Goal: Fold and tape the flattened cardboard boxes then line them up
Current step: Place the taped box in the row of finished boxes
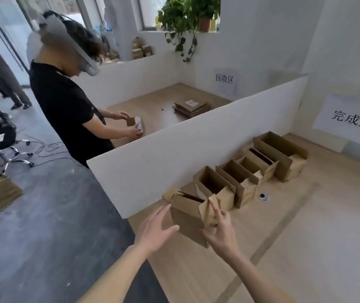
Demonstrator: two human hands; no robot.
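Observation:
A folded brown cardboard box [185, 217] stands upright with its top flaps open at the near end of a row of several open boxes [251, 171] along the white divider. My left hand [156, 230] hovers just left of this box, fingers spread, not gripping. At the box's right corner my right hand [219, 228] has its fingers apart, fingertips at the side flap [207, 209]. Whether they touch the flap is unclear.
A white divider wall [196, 145] runs diagonally beside the row. A small tape roll [263, 197] lies on the wooden table [305, 226]. Beyond the divider, a person in a black shirt [65, 110] handles a box; flattened cardboard [191, 108] lies there.

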